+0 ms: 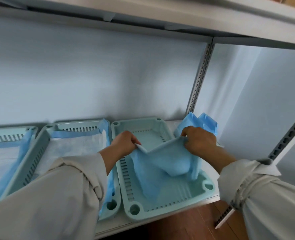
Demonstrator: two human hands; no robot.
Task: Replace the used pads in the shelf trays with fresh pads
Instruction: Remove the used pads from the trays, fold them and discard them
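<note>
While both hands hold the blue pad (pixel 162 163) by its upper edge above the right-hand tray (pixel 160 207), most of what could go wrong comes from the sheet being limp and only partly opened. The left hand (pixel 124 142) pinches one corner with curled fingers, the right hand (pixel 199 141) grips the opposite corner, and between them the top edge sags in a V while the body of the pad hangs down in folds into the tray. If the hands part unevenly, the pad is likely to land skewed, with one side riding up the slotted wall and the other leaving bare plastic. If it is set down before the folds are pulled out, it may bunch in the middle and not lie flat as the pad in the middle tray (pixel 77 135) does, white face up with a blue border. A pinch this light on thin material could also slip, dropping a corner. Just behind the right hand more blue pads (pixel 202 122) stand against the shelf upright (pixel 199 78); a backward sweep of the wrist could topple them off the shelf end. Whether this sheet faces the proper way up I cannot tell. A further lined tray (pixel 8 135) sits at far left.
</note>
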